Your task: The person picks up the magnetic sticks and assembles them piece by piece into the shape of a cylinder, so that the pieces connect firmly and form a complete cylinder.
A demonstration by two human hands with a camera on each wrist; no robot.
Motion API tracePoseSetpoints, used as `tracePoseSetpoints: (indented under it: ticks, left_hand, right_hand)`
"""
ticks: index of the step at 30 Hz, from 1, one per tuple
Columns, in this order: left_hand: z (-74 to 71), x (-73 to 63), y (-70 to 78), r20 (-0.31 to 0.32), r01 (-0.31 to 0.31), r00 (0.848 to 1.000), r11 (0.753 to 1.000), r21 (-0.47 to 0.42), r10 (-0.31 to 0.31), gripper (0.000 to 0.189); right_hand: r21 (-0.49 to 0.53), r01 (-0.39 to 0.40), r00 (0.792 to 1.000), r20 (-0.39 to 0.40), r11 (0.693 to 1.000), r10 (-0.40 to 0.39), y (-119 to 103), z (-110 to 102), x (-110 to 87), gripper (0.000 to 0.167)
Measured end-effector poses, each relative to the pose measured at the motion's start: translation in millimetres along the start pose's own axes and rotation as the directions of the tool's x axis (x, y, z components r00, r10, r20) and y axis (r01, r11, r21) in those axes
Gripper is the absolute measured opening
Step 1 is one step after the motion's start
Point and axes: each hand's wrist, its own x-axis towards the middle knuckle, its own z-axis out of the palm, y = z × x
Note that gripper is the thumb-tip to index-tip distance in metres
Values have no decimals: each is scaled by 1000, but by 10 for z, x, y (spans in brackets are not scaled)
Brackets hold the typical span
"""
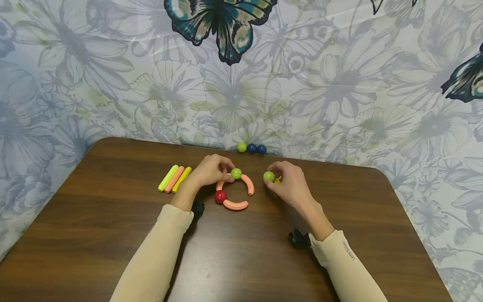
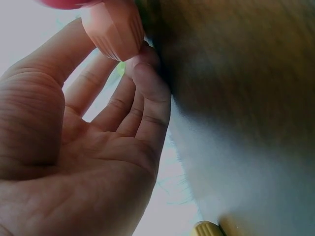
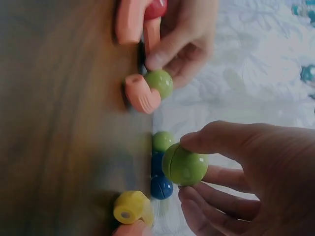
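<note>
A partial ring of curved pink rods (image 1: 235, 205) lies mid-table, joined by a red ball (image 1: 220, 196) and a green ball (image 1: 235, 173). At its upper left, my left hand (image 1: 209, 170) pinches the pink rod between those balls. That rod's ridged end (image 2: 115, 29) shows above the palm in the left wrist view. To the ring's right, my right hand (image 1: 292, 182) holds another green ball (image 3: 189, 164) between thumb and fingers, apart from the ring. A yellow piece (image 3: 132, 206) is partly hidden beneath this hand in the head view.
Left of the ring lie a lime rod (image 1: 168, 178), a pink rod (image 1: 174, 179) and a yellow rod (image 1: 182, 179). Along the back edge, a green ball (image 1: 242, 147) sits beside two blue balls (image 1: 251, 148). A patterned cloth (image 1: 339, 105) hangs behind the table.
</note>
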Motion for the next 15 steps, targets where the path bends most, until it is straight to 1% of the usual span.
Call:
tracePoseSetpoints:
  ticks: [2,7,12,15]
  left_hand:
    - [1,-1,-10,-2,-1,1000,1000,-3,1,32]
    - [6,4,-26,-6,-10,1000,1000,-5,10,32]
    - [7,2,-25,-5,-6,1000,1000,-17,6,31]
    - [10,4,-15,-4,-2,1000,1000,-19,2,30]
  right_hand:
    - [7,30,999,19,1000,-30,-21,19,-67,25]
    - [37,81,991,100,996,-84,-77,75,-205,25]
    - [82,117,983,131,990,-127,-128,101,-249,24]
    - [122,135,974,167,983,-154,-150,119,-257,25]
